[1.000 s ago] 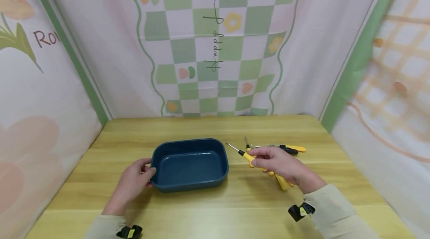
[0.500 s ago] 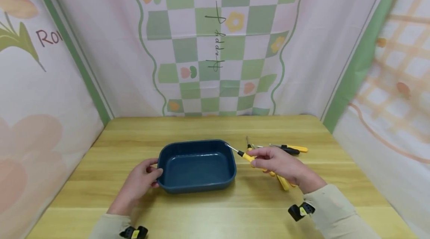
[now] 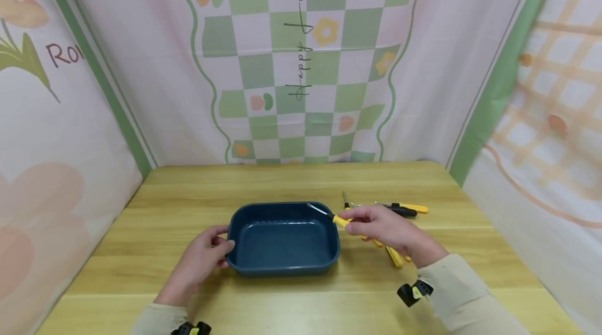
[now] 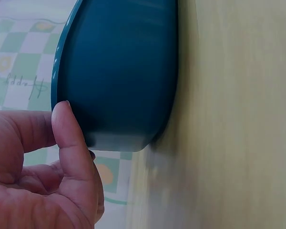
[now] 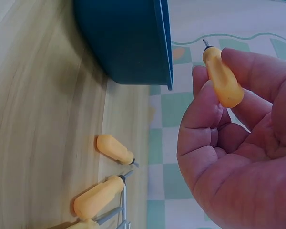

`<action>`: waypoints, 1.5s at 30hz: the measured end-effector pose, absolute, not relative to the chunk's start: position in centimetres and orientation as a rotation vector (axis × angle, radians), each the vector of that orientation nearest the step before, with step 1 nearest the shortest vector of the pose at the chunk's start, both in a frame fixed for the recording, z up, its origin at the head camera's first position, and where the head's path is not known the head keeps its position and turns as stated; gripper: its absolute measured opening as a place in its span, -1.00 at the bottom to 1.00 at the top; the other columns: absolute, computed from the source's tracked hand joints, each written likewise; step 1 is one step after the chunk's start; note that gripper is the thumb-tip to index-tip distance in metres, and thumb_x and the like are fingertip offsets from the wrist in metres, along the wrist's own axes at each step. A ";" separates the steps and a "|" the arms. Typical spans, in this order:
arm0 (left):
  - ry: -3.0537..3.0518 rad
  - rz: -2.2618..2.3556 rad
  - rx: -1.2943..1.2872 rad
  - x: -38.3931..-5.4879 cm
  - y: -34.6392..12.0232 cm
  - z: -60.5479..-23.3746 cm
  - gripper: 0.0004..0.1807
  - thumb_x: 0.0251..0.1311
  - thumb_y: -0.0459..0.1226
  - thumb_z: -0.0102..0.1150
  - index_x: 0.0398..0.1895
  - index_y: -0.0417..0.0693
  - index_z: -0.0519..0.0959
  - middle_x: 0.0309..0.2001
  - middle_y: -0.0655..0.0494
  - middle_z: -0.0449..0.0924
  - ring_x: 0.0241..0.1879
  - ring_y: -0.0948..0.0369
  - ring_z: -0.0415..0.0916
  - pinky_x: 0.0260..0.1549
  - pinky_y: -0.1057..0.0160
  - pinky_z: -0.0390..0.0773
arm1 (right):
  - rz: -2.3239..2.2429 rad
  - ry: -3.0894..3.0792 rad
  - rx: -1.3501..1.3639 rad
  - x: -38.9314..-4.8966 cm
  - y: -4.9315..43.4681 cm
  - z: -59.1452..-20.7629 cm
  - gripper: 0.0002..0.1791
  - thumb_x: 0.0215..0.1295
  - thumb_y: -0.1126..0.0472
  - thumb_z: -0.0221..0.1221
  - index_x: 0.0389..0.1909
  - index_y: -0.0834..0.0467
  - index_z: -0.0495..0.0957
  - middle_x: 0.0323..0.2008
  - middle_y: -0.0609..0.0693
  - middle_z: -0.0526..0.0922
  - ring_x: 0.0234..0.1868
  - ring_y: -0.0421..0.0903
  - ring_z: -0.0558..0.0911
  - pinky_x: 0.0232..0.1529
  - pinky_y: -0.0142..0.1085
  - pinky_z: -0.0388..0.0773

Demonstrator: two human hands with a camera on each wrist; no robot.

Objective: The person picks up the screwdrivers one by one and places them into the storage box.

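So on the far left you've got the left hand (image 3: 204, 256) pinching the left end of a dark blue, glossy, rounded-rectangle container (image 3: 284, 249), thumb right at the rim. The container sits open side up, though I can't tell if its base is flat on the pale wood-grain bench (image 3: 282, 303). Going right, a small screwdriver with a yellow handle, black collar and metal shaft (image 3: 339, 220) reaches over the container's far right corner, shaft pointing inward. The right hand (image 3: 388, 228) has its handle pinched between thumb and fingers, and the right wrist view shows it up above rim height. Under and past that hand is a loose bunch on the bench: yellow-handled screwdrivers (image 3: 394, 256), a black-handled tool (image 3: 404, 211) and, just beside it, a yellow-handled screwdriver with a black collar (image 3: 414, 208). My read is the step in hand is getting the screwdriver over the container, with the left hand steadying it. Next move, imo, calls for the right hand going a bit further left so the handle clears the rim, then lowering before the fingers let go.
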State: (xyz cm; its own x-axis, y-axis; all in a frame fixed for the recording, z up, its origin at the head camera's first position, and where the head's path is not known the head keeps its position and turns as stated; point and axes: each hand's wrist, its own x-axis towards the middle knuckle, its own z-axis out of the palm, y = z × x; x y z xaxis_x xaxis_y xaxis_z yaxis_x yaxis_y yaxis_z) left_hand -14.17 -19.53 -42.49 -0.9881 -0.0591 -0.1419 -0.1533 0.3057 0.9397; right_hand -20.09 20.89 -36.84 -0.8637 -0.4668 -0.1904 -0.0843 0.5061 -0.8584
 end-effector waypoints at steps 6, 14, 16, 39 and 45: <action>2.473 1.805 -0.197 -14.1 -19.0 -42.5 -0.50 0.41 -0.36 0.21 0.37 -0.35 0.45 -0.18 -0.09 0.52 -0.45 0.15 0.52 -0.50 0.29 0.64 | -1.299 2.346 -0.500 -20.3 20.3 -36.7 -0.50 0.48 0.05 0.26 0.34 0.17 0.57 0.08 0.16 0.68 -0.09 0.05 0.58 -0.16 -0.26 0.62; 2.465 1.797 -0.216 -13.9 -18.2 -42.5 -0.51 0.41 -0.37 0.22 0.37 -0.30 0.48 -0.18 -0.09 0.53 -0.45 0.12 0.53 -0.49 0.25 0.66 | -1.277 2.350 -0.538 -20.7 19.2 -36.9 -0.57 0.48 0.05 0.26 0.25 0.16 0.63 0.06 0.19 0.67 -0.04 0.07 0.60 -0.05 -0.19 0.61; 2.462 1.804 -0.201 -13.8 -18.1 -42.6 -0.50 0.40 -0.37 0.22 0.37 -0.32 0.47 -0.18 -0.09 0.53 -0.45 0.12 0.53 -0.50 0.25 0.66 | -1.269 2.348 -0.545 -20.8 18.9 -36.9 -0.59 0.49 0.04 0.25 0.24 0.13 0.65 0.08 0.17 0.67 -0.02 0.08 0.61 -0.03 -0.16 0.62; 2.436 1.803 -0.217 -13.4 -16.9 -42.3 -0.53 0.42 -0.38 0.21 0.36 -0.25 0.49 -0.18 -0.09 0.51 -0.46 0.12 0.52 -0.50 0.28 0.64 | -1.204 2.304 -0.645 -20.8 15.3 -37.3 -0.67 0.45 0.09 0.28 0.15 0.11 0.70 0.00 -0.02 0.74 -0.09 -0.08 0.64 -0.05 -0.19 0.65; 2.444 1.791 -0.209 -13.5 -16.9 -42.4 -0.53 0.43 -0.36 0.21 0.37 -0.24 0.49 -0.17 -0.08 0.50 -0.45 0.12 0.52 -0.50 0.28 0.64 | -1.186 2.292 -0.665 -21.0 14.8 -37.7 -0.68 0.45 0.11 0.29 0.13 0.12 0.70 -0.02 -0.02 0.73 -0.12 -0.07 0.62 -0.09 -0.22 0.62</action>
State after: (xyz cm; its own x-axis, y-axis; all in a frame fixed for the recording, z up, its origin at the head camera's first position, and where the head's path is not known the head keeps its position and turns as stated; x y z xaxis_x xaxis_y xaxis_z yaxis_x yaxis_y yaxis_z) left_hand -13.49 -16.88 -42.44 -0.9851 -0.0488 -0.1647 -0.1718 0.2970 0.9393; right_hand -20.96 14.78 -37.65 -0.7711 -0.6095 -0.1843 -0.2015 0.5082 -0.8374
